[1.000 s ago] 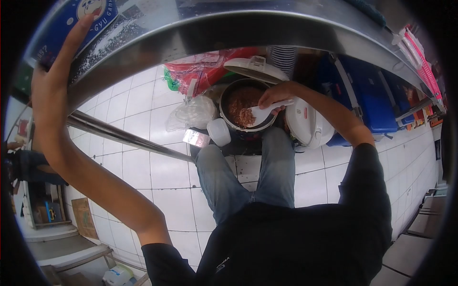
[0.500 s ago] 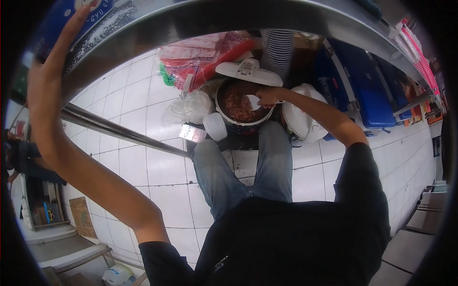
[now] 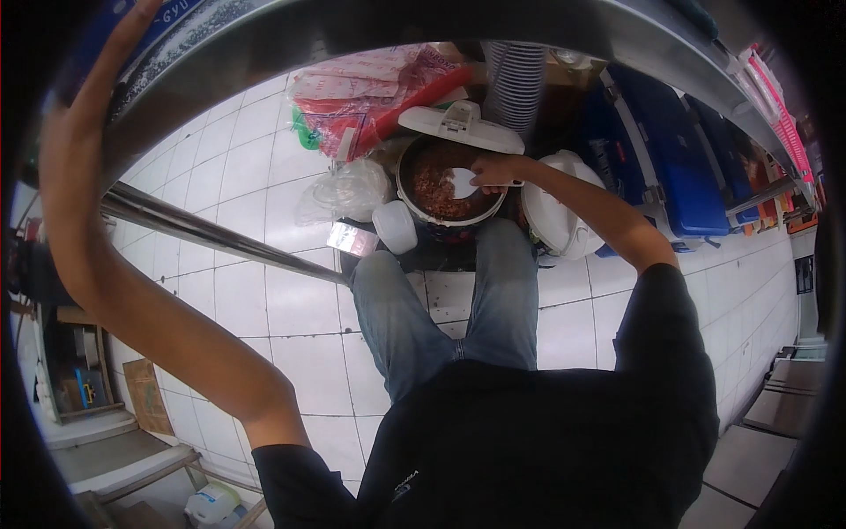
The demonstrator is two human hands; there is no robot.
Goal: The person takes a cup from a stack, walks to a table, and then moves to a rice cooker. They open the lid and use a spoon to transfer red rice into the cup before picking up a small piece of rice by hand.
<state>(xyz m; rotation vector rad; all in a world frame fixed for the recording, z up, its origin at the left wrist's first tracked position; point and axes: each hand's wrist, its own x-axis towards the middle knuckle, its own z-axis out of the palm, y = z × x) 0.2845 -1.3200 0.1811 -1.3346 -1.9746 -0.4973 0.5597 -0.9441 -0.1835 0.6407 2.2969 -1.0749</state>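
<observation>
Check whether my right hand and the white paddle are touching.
Touching: the head view shows the right hand closed around the handle of the white paddle.

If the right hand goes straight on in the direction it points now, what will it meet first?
Probably the reddish-brown food in the pot, through the white paddle that the right hand holds; depth is unclear.
</observation>
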